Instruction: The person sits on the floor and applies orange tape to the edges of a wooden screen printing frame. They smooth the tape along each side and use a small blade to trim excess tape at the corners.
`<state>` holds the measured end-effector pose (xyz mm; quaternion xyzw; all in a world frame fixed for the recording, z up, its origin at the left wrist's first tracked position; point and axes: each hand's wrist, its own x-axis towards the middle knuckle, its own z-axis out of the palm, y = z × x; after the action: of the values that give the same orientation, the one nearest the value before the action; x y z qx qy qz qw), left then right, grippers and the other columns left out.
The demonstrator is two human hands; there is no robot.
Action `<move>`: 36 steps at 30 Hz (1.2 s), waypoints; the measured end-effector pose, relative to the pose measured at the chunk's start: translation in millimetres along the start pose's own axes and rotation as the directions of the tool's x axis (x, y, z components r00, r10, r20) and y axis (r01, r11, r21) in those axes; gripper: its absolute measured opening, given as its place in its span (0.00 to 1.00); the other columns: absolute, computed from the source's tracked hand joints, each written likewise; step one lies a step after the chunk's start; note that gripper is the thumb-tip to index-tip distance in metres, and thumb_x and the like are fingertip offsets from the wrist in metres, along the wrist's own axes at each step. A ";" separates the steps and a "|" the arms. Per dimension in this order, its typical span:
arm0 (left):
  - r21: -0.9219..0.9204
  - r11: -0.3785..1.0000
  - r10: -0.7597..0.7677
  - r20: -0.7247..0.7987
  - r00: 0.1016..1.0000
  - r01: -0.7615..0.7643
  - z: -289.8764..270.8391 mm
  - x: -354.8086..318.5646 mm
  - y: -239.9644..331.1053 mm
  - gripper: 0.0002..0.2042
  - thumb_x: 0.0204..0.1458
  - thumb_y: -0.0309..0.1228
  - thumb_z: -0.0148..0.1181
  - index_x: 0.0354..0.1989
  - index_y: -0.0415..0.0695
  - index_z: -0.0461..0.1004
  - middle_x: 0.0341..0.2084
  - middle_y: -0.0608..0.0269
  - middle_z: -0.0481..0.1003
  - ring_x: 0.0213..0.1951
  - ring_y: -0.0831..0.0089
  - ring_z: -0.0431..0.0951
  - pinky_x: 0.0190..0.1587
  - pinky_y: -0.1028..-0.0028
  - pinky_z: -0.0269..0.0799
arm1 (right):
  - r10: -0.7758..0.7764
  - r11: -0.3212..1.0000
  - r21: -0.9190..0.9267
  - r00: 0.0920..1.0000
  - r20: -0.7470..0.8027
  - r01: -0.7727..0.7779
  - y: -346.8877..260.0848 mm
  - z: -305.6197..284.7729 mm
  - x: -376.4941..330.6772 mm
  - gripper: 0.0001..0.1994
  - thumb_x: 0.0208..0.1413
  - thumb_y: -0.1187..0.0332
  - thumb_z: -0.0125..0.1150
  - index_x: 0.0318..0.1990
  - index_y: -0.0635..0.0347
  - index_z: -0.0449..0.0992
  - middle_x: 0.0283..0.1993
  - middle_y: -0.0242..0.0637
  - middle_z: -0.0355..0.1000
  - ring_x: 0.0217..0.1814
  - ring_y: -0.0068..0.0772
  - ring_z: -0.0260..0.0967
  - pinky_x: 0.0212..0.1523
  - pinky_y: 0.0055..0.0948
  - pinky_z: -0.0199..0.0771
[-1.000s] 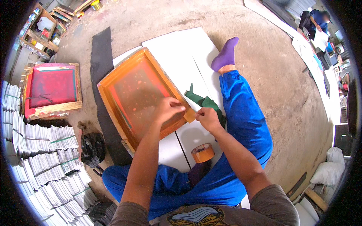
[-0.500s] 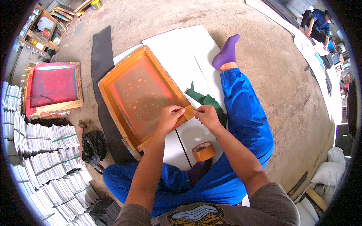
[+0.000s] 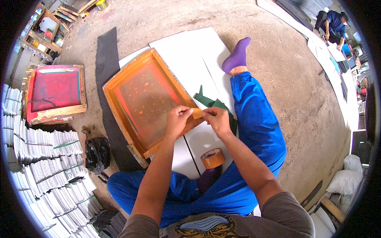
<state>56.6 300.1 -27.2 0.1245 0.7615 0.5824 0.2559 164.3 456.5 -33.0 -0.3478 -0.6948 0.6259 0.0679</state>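
Note:
A short piece of brown packing tape (image 3: 197,113) is stretched between my two hands, just over the near right corner of a screen printing frame (image 3: 152,104). My left hand (image 3: 177,121) pinches one end of it, and my right hand (image 3: 217,119) pinches the other. Orange-brown borders surround the frame's mesh, which has red edges and pale specks. Close to my bent leg a roll of brown packing tape (image 3: 213,158) sits on white board (image 3: 194,144). Crumpled dark green material (image 3: 210,102) lies beyond my right hand, partly hidden by it.
Another screen frame with red mesh (image 3: 55,89) rests at the left. Bundled paper stacks (image 3: 47,174) line the lower left, near a black plastic bag (image 3: 97,154). A dark strip (image 3: 108,79) runs beside the frame. Far right, another person (image 3: 335,25) bends over white sheets.
My hands have shifted slightly, and the tape piece between them has tilted and moved up a little. The roll stays by my leg. The other person's arms have moved.

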 end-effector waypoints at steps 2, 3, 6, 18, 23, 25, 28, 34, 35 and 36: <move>0.013 1.000 0.016 -0.020 1.000 -0.016 -0.9 -0.9 3.5 0.10 0.59 0.30 0.68 0.39 0.34 0.83 0.27 0.62 0.82 0.29 0.80 0.78 0.34 0.77 0.73 | -0.012 1.000 -0.020 1.000 -0.010 0.012 -3.5 0.1 -2.0 0.09 0.57 0.72 0.71 0.41 0.71 0.82 0.29 0.36 0.79 0.26 0.20 0.73 0.26 0.22 0.73; 0.017 1.000 0.020 -0.022 1.000 -0.020 -1.4 -1.2 3.8 0.10 0.59 0.30 0.68 0.39 0.34 0.83 0.27 0.62 0.82 0.29 0.80 0.78 0.34 0.77 0.73 | -0.017 0.999 -0.027 1.000 -0.019 0.016 -4.3 0.2 -2.8 0.09 0.57 0.72 0.71 0.41 0.71 0.82 0.29 0.36 0.79 0.26 0.20 0.73 0.26 0.22 0.73; 0.014 1.000 -0.003 -0.012 1.000 0.003 -2.4 -0.7 0.8 0.10 0.58 0.30 0.68 0.39 0.34 0.83 0.27 0.62 0.82 0.29 0.79 0.79 0.33 0.76 0.74 | -0.002 0.997 -0.080 1.000 0.005 0.003 -1.7 -1.0 -2.1 0.09 0.56 0.73 0.71 0.40 0.70 0.81 0.29 0.36 0.79 0.25 0.20 0.73 0.25 0.22 0.73; 0.096 0.994 0.051 0.000 0.999 -0.050 5.8 2.3 -42.7 0.11 0.56 0.31 0.69 0.37 0.34 0.84 0.26 0.55 0.83 0.28 0.73 0.82 0.34 0.72 0.77 | 0.059 0.961 -0.268 0.998 -0.020 -0.062 23.6 1.1 3.4 0.13 0.49 0.65 0.75 0.38 0.65 0.85 0.37 0.47 0.83 0.38 0.39 0.84 0.43 0.35 0.82; 0.146 0.989 0.027 0.012 1.000 -0.029 7.6 0.5 -32.8 0.11 0.56 0.32 0.69 0.37 0.33 0.84 0.27 0.54 0.84 0.29 0.72 0.83 0.35 0.71 0.77 | 0.068 0.947 -0.312 0.997 -0.048 -0.080 17.4 1.4 1.6 0.13 0.49 0.65 0.75 0.38 0.64 0.85 0.37 0.47 0.83 0.39 0.40 0.84 0.44 0.35 0.82; 0.146 0.989 0.033 0.012 0.999 -0.035 7.6 0.4 -34.9 0.12 0.56 0.32 0.69 0.37 0.33 0.84 0.27 0.53 0.84 0.29 0.72 0.83 0.35 0.71 0.77 | 0.064 0.939 -0.333 0.996 -0.055 -0.079 15.4 2.2 1.5 0.13 0.49 0.65 0.75 0.38 0.64 0.85 0.37 0.47 0.83 0.39 0.40 0.84 0.44 0.36 0.82; 0.164 0.985 0.051 0.000 0.999 -0.050 8.3 0.2 -39.0 0.12 0.56 0.32 0.69 0.37 0.33 0.84 0.27 0.53 0.84 0.29 0.72 0.83 0.34 0.71 0.77 | 0.013 0.930 -0.365 0.998 -0.059 -0.034 14.6 2.6 1.0 0.12 0.48 0.65 0.75 0.37 0.64 0.85 0.36 0.47 0.83 0.39 0.40 0.83 0.44 0.36 0.82; 0.143 0.990 0.003 0.004 1.000 -0.004 8.6 0.7 -43.2 0.12 0.56 0.32 0.69 0.37 0.32 0.84 0.26 0.53 0.84 0.29 0.73 0.83 0.34 0.72 0.77 | 0.016 0.926 -0.376 0.998 -0.059 -0.037 14.0 2.2 2.1 0.12 0.48 0.66 0.75 0.37 0.65 0.85 0.36 0.48 0.83 0.38 0.41 0.83 0.44 0.36 0.82; 0.128 0.992 -0.013 0.007 1.000 0.012 8.7 0.6 -43.6 0.12 0.56 0.33 0.69 0.37 0.32 0.84 0.26 0.52 0.84 0.29 0.73 0.83 0.34 0.72 0.77 | 0.026 0.926 -0.374 0.998 -0.059 -0.046 13.2 2.4 2.0 0.12 0.48 0.66 0.75 0.37 0.65 0.85 0.36 0.48 0.83 0.38 0.41 0.83 0.44 0.36 0.82; 0.130 0.991 -0.017 0.006 1.000 0.016 8.8 0.6 -44.0 0.12 0.56 0.32 0.69 0.37 0.32 0.84 0.26 0.52 0.84 0.29 0.73 0.83 0.34 0.72 0.77 | 0.035 0.927 -0.372 0.998 -0.058 -0.055 12.0 2.6 1.9 0.12 0.48 0.66 0.75 0.37 0.65 0.85 0.36 0.48 0.83 0.39 0.41 0.83 0.44 0.36 0.82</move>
<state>65.6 294.8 -70.8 0.1367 0.7980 0.5289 0.2547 166.3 455.1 -45.2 -0.3859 -0.7910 0.4747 0.0036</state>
